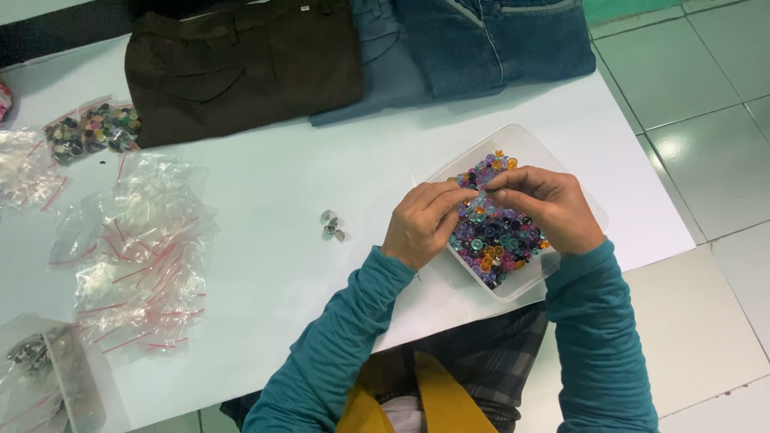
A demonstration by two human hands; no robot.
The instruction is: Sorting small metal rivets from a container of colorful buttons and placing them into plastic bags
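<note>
Teal sleeves nearest the lens, over a yellow and plaid lap, running up to both hands above the worktop.

Far left of the grip: empty clear zip bags with red seal strips, heaped loosely; one bag of mixed dark buttons beyond them; another bag with metal bits at the near corner.

Behind, at the far edge: folded brown trousers, then blue jeans alongside, touching.

Just left of the grip: small cluster of silvery metal pieces, lying apart from everything else on bare white surface.

Left hand: fingers curled, fingertips pinched toward the right hand's, meeting above the tub. Grip closed on something tiny between the fingertips, seemingly a pale blue bead; too small to tell for sure.

Right hand: fingers bent inward likewise, thumb and forefinger pressed against the same small item, knuckles toward the lens.

Directly beneath the grip: clear plastic tub, rectangular, angled on the worktop near its right edge, holding loose beads in purple, teal, orange and black.

Right of all that: pale floor tiles.
</note>
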